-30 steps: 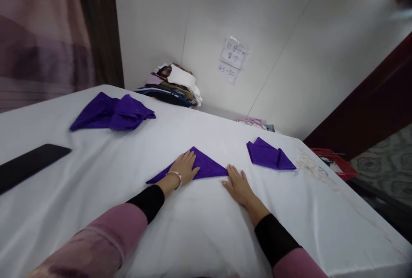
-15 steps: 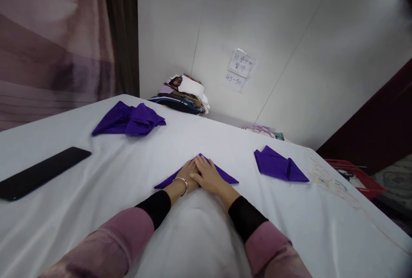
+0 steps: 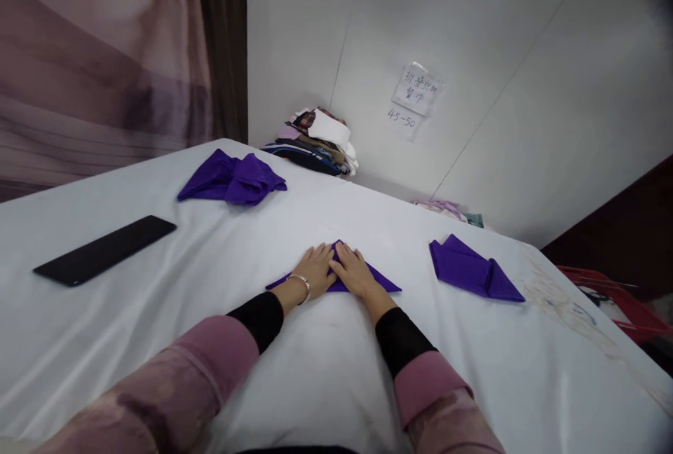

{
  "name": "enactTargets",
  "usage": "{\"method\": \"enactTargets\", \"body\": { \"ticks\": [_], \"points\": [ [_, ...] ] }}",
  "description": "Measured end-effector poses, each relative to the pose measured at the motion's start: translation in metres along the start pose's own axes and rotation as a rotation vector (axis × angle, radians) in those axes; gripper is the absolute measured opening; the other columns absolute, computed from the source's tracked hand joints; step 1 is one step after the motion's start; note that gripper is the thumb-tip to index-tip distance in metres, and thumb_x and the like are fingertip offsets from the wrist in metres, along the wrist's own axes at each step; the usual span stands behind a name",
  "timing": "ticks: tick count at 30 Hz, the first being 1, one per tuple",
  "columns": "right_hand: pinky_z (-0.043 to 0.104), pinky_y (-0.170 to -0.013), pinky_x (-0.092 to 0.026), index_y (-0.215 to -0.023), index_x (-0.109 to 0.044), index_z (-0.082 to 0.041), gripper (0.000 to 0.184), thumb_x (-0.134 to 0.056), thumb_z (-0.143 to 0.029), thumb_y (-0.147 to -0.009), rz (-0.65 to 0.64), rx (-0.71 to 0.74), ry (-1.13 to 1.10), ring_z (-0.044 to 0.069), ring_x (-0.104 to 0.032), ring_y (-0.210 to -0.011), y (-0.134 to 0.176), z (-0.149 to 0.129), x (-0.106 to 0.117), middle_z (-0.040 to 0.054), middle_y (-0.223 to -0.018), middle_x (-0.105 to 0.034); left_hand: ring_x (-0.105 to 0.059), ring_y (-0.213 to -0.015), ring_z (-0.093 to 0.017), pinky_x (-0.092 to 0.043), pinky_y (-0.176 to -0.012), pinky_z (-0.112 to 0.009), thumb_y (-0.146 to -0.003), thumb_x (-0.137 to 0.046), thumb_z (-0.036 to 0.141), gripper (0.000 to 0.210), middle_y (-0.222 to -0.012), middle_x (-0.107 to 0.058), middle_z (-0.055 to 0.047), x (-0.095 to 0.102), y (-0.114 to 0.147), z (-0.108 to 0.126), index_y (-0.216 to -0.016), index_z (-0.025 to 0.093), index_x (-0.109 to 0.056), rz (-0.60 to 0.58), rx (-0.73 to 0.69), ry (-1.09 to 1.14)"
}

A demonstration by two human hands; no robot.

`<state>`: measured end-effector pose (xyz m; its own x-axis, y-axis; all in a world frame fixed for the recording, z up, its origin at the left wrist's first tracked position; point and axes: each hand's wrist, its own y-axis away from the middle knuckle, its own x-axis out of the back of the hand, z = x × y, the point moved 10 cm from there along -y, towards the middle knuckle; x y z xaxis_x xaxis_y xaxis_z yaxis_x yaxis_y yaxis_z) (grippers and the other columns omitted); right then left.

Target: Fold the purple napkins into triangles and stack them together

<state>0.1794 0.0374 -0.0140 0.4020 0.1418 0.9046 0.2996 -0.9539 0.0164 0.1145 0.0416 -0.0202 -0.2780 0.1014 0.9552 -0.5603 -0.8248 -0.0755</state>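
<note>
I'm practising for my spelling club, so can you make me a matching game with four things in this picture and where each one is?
1. silver bracelet
2. handwritten paper sign
3. middle purple cloth
4. red basket

A. beneath the left hand and right hand
B. at the far right of the picture
C. around the left wrist
D. on the wall

Pairs: 1-C, 2-D, 3-A, 4-B

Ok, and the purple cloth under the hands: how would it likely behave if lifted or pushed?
Probably floppy: the cloth resembles the rumpled one at back left, whose creases look soft. Likely light, since it lies thin and flat under the left hand and right hand. Pushed edgewise, it may bunch or drag the wrinkled tablecloth.
</note>
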Motion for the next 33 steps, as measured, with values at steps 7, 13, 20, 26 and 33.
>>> {"method": "enactTargets", "body": {
  "ticks": [7, 13, 20, 26, 33],
  "points": [
    [0.04, -0.111, -0.005, -0.143, -0.025, -0.016, 0.066, -0.022, -0.057, -0.091, -0.016, 0.007, 0.144, 0.017, -0.01, -0.139, 0.003, -0.004, -0.001, 0.0067, -0.151, -0.017, -0.018, -0.139, -0.026, -0.012, -0.111, -0.05, -0.086, -0.029, 0.054, 0.067, -0.149, -0.026, -0.014, 0.019, 0.042, -0.042, -0.139, 0.013, -0.03, 0.001, 0.1, -0.032],
    [0.039, -0.111, -0.005, -0.143, -0.024, -0.015, 0.067, -0.021, -0.057, -0.091, -0.026, 0.003, 0.172, 0.017, -0.01, -0.139, 0.004, -0.004, -0.001, 0.007, -0.151, -0.016, -0.019, -0.138, -0.024, -0.011, -0.111, -0.051, -0.09, -0.025, 0.044, 0.057, -0.148, -0.028, -0.01, 0.033, 0.086, -0.076, -0.139, 0.015, -0.032, 0.014, 0.225, -0.111],
    [0.039, -0.111, -0.005, -0.143, -0.025, -0.015, 0.069, -0.021, -0.059, -0.09, -0.01, 0.008, 0.19, 0.018, -0.01, -0.139, 0.004, -0.001, -0.004, 0.0061, -0.151, -0.015, -0.022, -0.138, -0.023, -0.016, -0.111, -0.05, -0.089, -0.029, 0.04, 0.053, -0.147, -0.033, -0.009, 0.049, 0.123, -0.095, -0.135, 0.017, -0.039, 0.045, 0.316, -0.068],
    [0.039, -0.111, -0.004, -0.144, -0.023, -0.015, 0.07, -0.019, -0.06, -0.09, -0.013, 0.014, 0.199, 0.018, -0.009, -0.139, 0.003, 0.0, -0.006, 0.0055, -0.152, -0.014, -0.041, -0.128, -0.021, -0.031, -0.108, -0.041, -0.085, -0.04, 0.045, 0.041, -0.131, -0.054, -0.008, 0.065, 0.13, -0.092, -0.111, 0.02, -0.059, 0.263, 0.214, 0.09],
    [0.04, -0.111, -0.005, -0.143, -0.024, -0.015, 0.07, -0.019, -0.06, -0.09, -0.002, 0.019, 0.198, 0.018, -0.009, -0.139, 0.002, 0.001, -0.006, 0.0061, -0.152, -0.014, -0.042, -0.126, -0.023, -0.036, -0.105, -0.041, -0.078, -0.051, 0.038, 0.019, -0.123, -0.06, -0.004, 0.058, 0.115, -0.086, -0.08, 0.023, -0.064, 0.254, 0.167, 0.169]
  ]
}}
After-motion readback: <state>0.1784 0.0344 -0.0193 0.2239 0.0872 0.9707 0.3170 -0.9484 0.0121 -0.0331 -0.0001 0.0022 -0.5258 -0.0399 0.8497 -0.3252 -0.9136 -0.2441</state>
